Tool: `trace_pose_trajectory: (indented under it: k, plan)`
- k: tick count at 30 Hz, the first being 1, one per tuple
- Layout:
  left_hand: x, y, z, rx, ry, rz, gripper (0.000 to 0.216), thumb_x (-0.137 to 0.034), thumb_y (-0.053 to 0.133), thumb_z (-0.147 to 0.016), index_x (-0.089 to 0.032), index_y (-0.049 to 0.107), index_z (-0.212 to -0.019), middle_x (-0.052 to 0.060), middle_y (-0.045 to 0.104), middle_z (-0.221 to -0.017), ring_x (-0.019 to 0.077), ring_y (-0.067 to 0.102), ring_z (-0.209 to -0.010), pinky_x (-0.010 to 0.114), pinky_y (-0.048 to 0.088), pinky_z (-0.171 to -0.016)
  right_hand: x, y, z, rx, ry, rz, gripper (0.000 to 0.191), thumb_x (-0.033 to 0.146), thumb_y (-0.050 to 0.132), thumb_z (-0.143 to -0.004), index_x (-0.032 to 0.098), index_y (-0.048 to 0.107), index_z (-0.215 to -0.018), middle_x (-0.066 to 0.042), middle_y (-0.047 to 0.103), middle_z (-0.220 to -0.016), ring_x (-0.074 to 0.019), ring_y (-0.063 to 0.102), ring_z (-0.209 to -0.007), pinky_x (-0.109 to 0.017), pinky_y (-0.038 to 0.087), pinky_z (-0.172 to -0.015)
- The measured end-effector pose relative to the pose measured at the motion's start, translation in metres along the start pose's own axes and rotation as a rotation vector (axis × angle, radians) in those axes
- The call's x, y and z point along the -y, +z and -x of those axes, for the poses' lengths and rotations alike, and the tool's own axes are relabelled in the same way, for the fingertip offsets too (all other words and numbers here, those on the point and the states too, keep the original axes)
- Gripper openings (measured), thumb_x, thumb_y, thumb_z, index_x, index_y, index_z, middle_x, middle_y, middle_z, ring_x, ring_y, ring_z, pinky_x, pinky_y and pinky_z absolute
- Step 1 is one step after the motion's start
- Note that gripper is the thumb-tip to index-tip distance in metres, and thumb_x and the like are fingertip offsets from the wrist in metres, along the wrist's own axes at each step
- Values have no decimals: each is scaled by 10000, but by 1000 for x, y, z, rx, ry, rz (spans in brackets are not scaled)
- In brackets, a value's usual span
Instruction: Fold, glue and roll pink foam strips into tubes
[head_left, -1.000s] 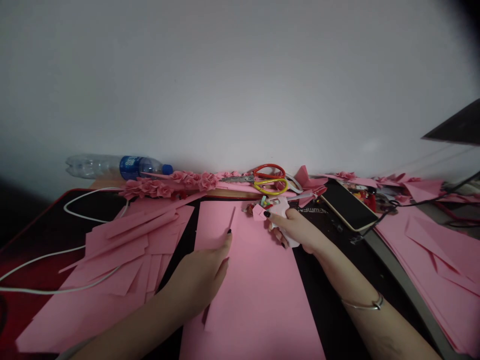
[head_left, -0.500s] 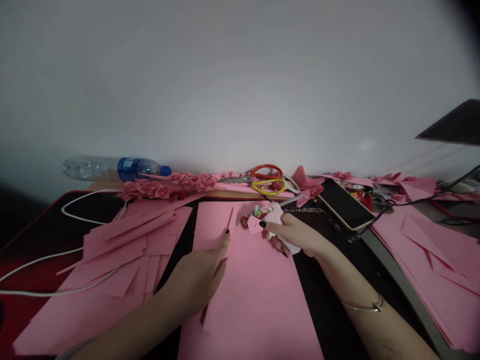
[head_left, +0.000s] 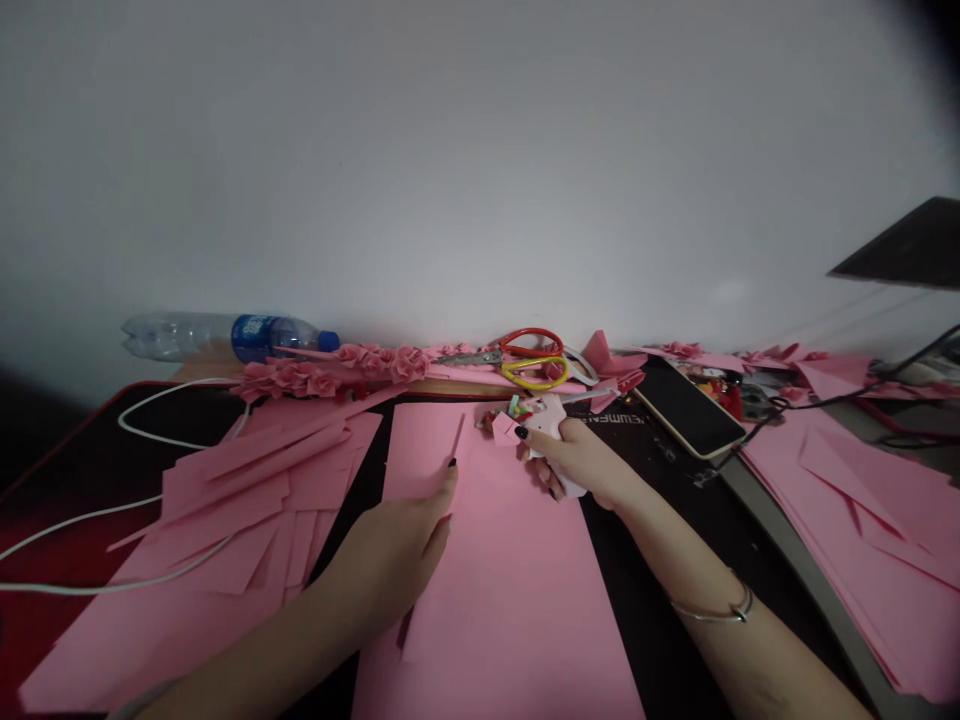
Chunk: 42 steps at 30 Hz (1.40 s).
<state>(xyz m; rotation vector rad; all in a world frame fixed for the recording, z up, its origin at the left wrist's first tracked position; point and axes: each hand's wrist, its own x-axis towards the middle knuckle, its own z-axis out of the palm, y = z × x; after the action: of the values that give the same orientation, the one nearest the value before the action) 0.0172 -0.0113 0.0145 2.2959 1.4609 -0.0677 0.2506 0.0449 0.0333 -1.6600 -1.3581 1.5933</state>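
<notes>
A person's bare arms reach forward over a black mat (head_left: 637, 600) on a table against a plain grey wall.

The left hand (head_left: 394, 555) lies palm down, forefinger stretched out, its tip touching a long, narrow pink paper edge (head_left: 421, 628) that slants over a large flat pink paper sheet (head_left: 525, 600). The finger seems to be there to keep that edge down; whether it is folded or rolled is unclear. The other fingers are mostly hidden, so whether they grip anything cannot be told.

The right hand (head_left: 589, 462) is closed around a chunky white object (head_left: 552, 413) above the sheet's far right corner, thumb on top, apparently for a firm hold. A small folded pink paper square (head_left: 505, 430) and a cluster of red and green bits show at its front; what the object is cannot be made out.

Loose pink paper pieces (head_left: 255, 500) overlap at the left and more pink sheets (head_left: 885, 510) lie at the right, perhaps to leave the middle for working. Along the wall are a clear plastic bottle with a blue label (head_left: 253, 338) on its side, pink paper flowers (head_left: 300, 380) and red-and-yellow-handled scissors (head_left: 487, 357). A dark-screened phone (head_left: 694, 410) lies beyond the right arm.
</notes>
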Motion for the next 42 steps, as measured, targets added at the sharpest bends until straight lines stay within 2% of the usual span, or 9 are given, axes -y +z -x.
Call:
trace_pose_trajectory:
  k: [4, 9, 11, 16, 19, 24, 28, 39, 42]
  plan:
    - [-1, -2, 0, 11, -6, 8, 518, -258, 314, -952, -162, 295, -1460, 87, 721, -876, 238, 682, -769, 282, 397, -597, -3, -2, 0, 27, -9, 35, 208, 299, 539, -821, 147, 602, -695, 36, 545, -460, -95, 509, -328, -184, 392, -306]
    - [-3, -4, -1, 26, -32, 20, 542, -259, 326, -946, -150, 256, -1473, 81, 722, -854, 252, 684, -770, 293, 391, -589, -5, -7, 4, 170, 23, 82, 267, 372, 571, -817, 137, 623, -703, 22, 554, -471, -95, 507, -347, -185, 400, -309]
    - [-3, -5, -1, 25, -27, 9, 536, -262, 318, -950, -155, 261, -1472, 82, 722, -851, 256, 686, -767, 295, 389, -584, -4, -8, 5, 157, 30, 67, 285, 400, 584, -811, 136, 627, -714, 24, 554, -474, -90, 503, -350, -181, 398, -310]
    - [-1, -2, -3, 24, -9, -7, 528, -269, 312, -953, -170, 267, -1470, 88, 725, -882, 256, 689, -777, 295, 395, -591, -1, -4, 3, 9, 8, 0, 281, 398, 550, -834, 142, 612, -735, 47, 526, -458, -77, 483, -332, -175, 382, -314]
    - [0, -1, -3, 20, 1, -6, 532, -264, 315, -950, -161, 263, -1470, 86, 725, -882, 249, 688, -772, 291, 396, -594, 0, -2, 2, -13, -9, -9, 265, 373, 530, -845, 147, 594, -722, 54, 524, -455, -74, 475, -315, -185, 402, -333]
    - [0, -2, -2, 16, -7, -5, 532, -262, 318, -950, -162, 267, -1470, 78, 720, -839, 240, 684, -747, 282, 392, -579, -3, -1, 5, 33, 23, 30, 210, 307, 537, -822, 148, 600, -701, 50, 526, -449, -87, 495, -325, -186, 405, -330]
    - [0, -2, -1, 8, 2, -3, 523, -258, 315, -949, -176, 281, -1465, 83, 720, -868, 240, 684, -763, 283, 403, -594, -6, 1, 12, 120, 37, 65, 226, 338, 563, -811, 146, 610, -700, 35, 545, -457, -98, 514, -351, -187, 411, -327]
    - [2, 1, -1, -17, 22, 25, 540, -238, 331, -936, -177, 263, -1469, 74, 718, -859, 237, 684, -745, 275, 397, -570, -13, 13, 36, 193, 148, 107, 243, 369, 590, -791, 153, 585, -680, 40, 544, -455, -84, 492, -324, -168, 381, -304]
    - [2, 2, -1, -21, 17, 18, 536, -240, 332, -937, -175, 273, -1465, 79, 719, -862, 243, 683, -756, 284, 408, -586, -11, 14, 35, 134, 134, 104, 230, 348, 584, -785, 155, 583, -661, 42, 542, -446, -79, 479, -312, -165, 363, -299]
